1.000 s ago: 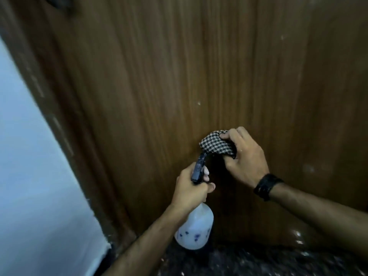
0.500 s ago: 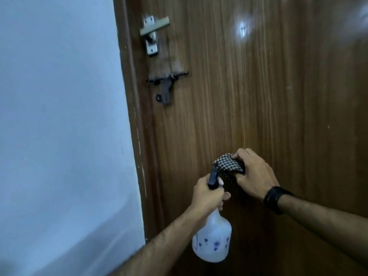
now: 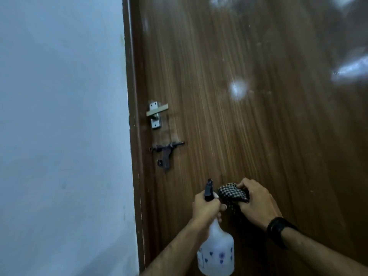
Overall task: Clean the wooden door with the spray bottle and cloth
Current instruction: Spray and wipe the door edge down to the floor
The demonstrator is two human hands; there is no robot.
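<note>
Checked cloth (image 3: 232,194) is bunching in the gripping right hand (image 3: 256,204); left hand (image 3: 206,209) is clasping a spray bottle (image 3: 217,253); wooden door (image 3: 258,126), lever handle (image 3: 157,112) and bolt latch (image 3: 166,151) up-left.

Glossy wood, woven cloth, frosted plastic

Streaked brown veneer on the wooden door (image 3: 258,136), smooth and shiny with pale glare patches; brushed silvery metal for the lever handle (image 3: 156,113), dull dark metal for the sliding bolt (image 3: 166,151); matt painted wall (image 3: 59,116); translucent milky plastic on the spray bottle (image 3: 216,253), printed with small blue flowers, black plastic at its nozzle; checked black-and-white woven cloth (image 3: 232,194), soft and crumpled; black matt wristband (image 3: 278,229)
</note>
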